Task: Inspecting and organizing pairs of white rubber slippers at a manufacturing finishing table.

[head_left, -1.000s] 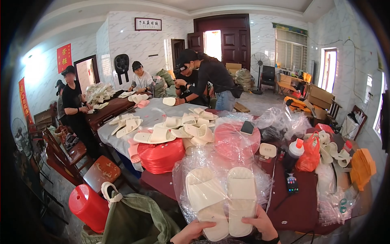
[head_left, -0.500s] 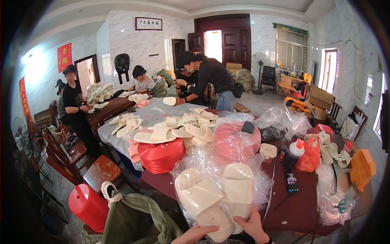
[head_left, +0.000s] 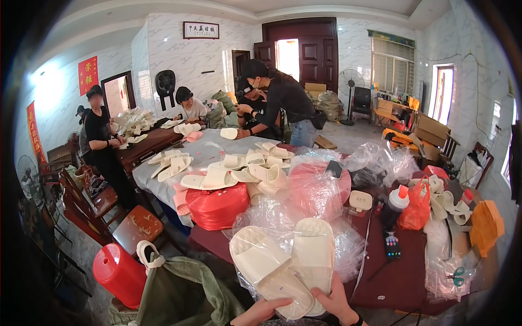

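Both hands are cut off by the lower edge: only part of the left hand (head_left: 261,311) and the right hand (head_left: 335,301) show beneath the cream slippers (head_left: 283,263). The slipper heels hide the fingertips, so each grip is unclear. Beyond the slippers, clear plastic bags (head_left: 304,217) veil the bench (head_left: 402,277).

Left hand (head_left: 263,311) and right hand (head_left: 335,301) grip (fingers curled).

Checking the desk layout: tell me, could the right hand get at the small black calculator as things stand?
Probably not yet: the right hand holds the bagged cream slippers. The calculator lies uncovered nearby on the dark red table.
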Demonstrator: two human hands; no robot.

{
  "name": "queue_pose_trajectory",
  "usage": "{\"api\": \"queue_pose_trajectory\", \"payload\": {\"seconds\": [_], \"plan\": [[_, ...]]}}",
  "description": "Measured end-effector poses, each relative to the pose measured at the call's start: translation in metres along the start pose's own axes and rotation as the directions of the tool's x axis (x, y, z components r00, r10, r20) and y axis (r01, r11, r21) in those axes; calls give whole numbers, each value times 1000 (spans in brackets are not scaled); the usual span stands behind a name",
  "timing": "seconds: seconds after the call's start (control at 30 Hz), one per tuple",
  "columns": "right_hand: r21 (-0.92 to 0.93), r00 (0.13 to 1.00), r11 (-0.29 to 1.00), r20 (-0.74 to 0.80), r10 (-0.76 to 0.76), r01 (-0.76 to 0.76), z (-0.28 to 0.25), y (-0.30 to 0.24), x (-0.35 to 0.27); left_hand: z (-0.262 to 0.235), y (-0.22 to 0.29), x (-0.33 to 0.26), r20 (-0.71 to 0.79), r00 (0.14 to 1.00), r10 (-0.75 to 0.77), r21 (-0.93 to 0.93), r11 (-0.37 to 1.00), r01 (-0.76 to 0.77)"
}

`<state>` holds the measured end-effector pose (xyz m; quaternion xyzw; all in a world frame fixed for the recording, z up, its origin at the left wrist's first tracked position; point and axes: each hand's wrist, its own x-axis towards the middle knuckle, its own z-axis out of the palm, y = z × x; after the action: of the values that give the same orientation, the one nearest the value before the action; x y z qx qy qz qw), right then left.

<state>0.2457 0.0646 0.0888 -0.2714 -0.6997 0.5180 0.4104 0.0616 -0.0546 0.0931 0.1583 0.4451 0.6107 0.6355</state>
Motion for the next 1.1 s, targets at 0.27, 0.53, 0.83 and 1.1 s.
{"api": "queue_pose_trajectory", "payload": {"seconds": [0.27,0.53,0.83,1.1], "plan": [[139,995,987,65,75,-83,-5,2,8,-12,-1,15,89,995,39,-107,994,-29],[-265,974,942,-32,-223,206,-17,10,19,-13,16,11,98,991,92,-105,991,-82],[-437,987,890,-142,70,-126,-33,15,20,-26,48,-9,-14,972,234,-37,972,-234],[-691,1000,723,22,-15,26,-42,50,11,-94,102,-72,-232,850,473,197,879,-435]]}}
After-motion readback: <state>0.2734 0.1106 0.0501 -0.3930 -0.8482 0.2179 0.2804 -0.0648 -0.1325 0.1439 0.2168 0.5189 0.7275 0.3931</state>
